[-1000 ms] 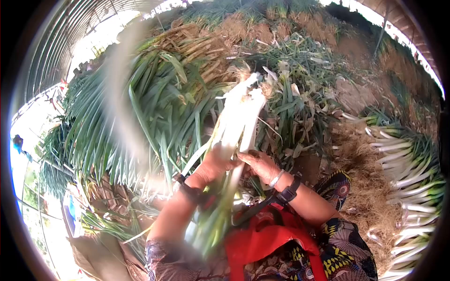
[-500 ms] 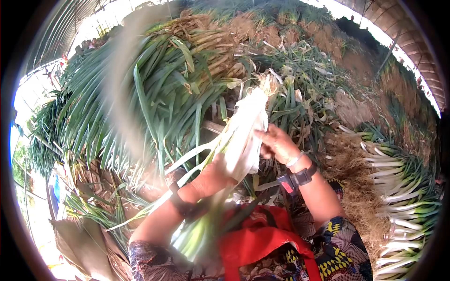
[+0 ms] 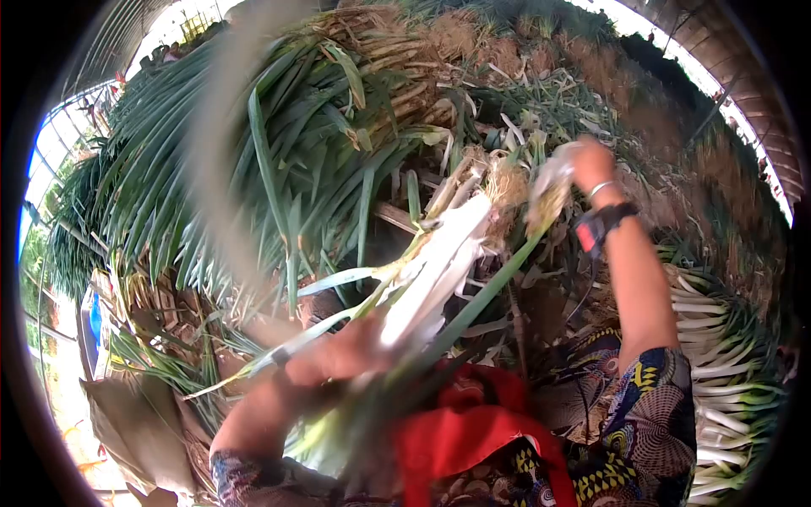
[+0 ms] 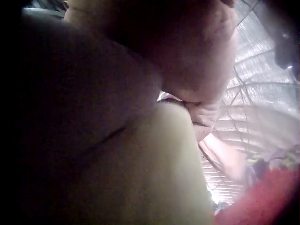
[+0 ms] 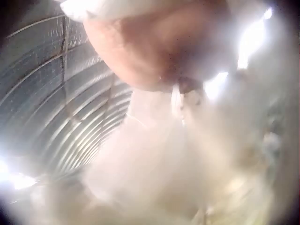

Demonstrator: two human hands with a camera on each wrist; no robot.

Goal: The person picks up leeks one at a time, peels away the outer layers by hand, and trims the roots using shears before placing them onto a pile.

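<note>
Presently the left hand (image 3: pixel 338 355) has its grip clamped round the green end of the leek bundle (image 3: pixel 439 253), which slants up from the lap with its white shanks and roots toward the heaped leeks (image 3: pixel 279 169). The right hand (image 3: pixel 587 165), raised well apart, pinches a stripped outer leaf (image 3: pixel 498 279) that trails back to the bundle. Risk noted: the strip may tear short or drag a stalk loose, since the left hold sits far from the roots.
</note>
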